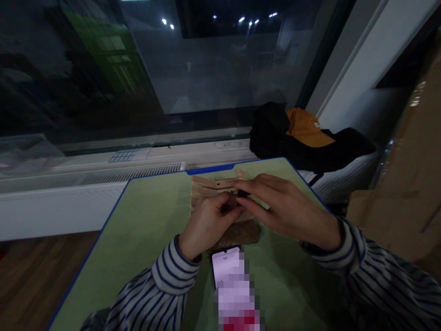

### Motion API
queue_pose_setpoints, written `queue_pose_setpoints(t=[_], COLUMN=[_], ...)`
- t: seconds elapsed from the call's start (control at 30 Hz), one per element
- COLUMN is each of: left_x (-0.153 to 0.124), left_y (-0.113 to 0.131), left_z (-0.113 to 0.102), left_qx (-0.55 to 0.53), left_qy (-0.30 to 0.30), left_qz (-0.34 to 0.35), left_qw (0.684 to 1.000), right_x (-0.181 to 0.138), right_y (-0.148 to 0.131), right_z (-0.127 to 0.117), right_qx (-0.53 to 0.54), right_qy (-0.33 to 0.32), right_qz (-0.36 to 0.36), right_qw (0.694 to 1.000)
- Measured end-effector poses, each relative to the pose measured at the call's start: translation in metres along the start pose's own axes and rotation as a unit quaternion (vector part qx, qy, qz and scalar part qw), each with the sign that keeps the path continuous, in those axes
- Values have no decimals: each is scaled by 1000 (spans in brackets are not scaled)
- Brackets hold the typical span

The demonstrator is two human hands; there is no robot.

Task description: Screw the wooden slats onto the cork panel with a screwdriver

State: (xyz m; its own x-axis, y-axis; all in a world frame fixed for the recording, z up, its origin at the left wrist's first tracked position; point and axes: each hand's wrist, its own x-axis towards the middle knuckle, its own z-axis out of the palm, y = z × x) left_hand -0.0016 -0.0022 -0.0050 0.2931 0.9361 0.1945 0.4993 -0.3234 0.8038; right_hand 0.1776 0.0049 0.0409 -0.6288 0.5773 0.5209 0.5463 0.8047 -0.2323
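A small black piece [242, 193] sits between the thumb and fingers of my right hand [275, 197], which comes in from the right. My left hand [213, 214] meets it at the fingertips, its thumb and fingers pinched together; what they hold, if anything, is hidden. Beneath and behind both hands lie light wooden strips [210, 183] with small dark holes. A brown, flat, block-like thing [239, 233] lies just below my left hand. Nearer to me is a phone [225, 266] with its screen lit and partly pixelated.
The green table [155, 230] has a blue edge and stands by a windowsill [213, 156] and a radiator [138, 177]. An orange cap [308, 128] rests on a black bag or garment [272, 133] at the back right. Cardboard [389, 220] stands on the right.
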Motion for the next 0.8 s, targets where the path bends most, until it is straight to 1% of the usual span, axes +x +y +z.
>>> queue_pose_setpoints(t=[0.2,0.53,0.67,0.8], left_x=[0,0,0,0], left_y=[0,-1,-1,0], left_z=[0,-1,1,1], left_qx=[-3,-10,-7,-2], left_qy=[-16,-37,-23,5], left_qz=[-1,4,6,-10], left_qw=[1000,999,1000,1000], right_x=[1,-2,-1,-1], right_y=[2,4,5,4], right_z=[1,6,7,6], right_qx=[-11,-37,-37,-44], right_qy=[0,23,24,23], right_qz=[-3,-7,-5,-3], right_qw=[1000,999,999,999])
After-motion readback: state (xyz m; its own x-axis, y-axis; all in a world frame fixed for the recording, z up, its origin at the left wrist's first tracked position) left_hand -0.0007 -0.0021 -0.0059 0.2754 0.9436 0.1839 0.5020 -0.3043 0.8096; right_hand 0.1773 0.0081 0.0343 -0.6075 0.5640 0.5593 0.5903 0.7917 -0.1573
